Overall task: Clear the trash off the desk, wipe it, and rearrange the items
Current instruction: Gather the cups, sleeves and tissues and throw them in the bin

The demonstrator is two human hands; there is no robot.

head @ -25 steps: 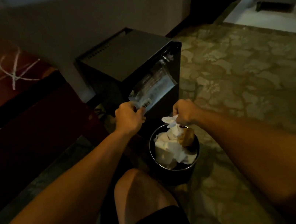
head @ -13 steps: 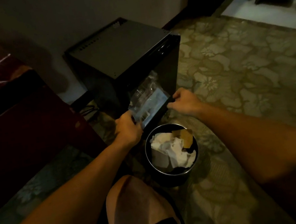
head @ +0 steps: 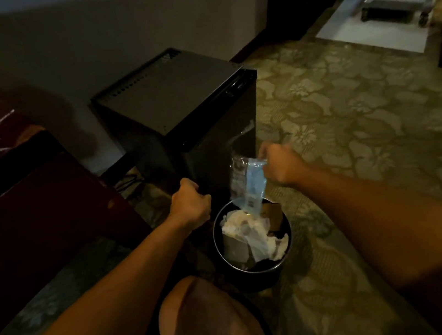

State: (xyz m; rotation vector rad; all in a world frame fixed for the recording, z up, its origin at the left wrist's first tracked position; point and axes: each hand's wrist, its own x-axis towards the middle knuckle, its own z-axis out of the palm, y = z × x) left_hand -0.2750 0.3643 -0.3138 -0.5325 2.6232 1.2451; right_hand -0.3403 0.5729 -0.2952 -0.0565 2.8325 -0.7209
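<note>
Released by the left hand (head: pixel 191 204), seemingly fisted empty, the plastic wrapper (head: pixel 248 184) hangs pinched in right-hand fingers (head: pixel 266 157).

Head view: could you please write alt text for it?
A right hand holds a clear plastic wrapper over a round black bin of crumpled tissue. The left hand hangs curled beside a black cabinet.

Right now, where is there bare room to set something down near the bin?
The black cabinet's flat top is bare. Carpet right of the bin is open too. The bin itself is crowded with tissues and cardboard, and the right hand dangles a plastic wrapper over it.
</note>
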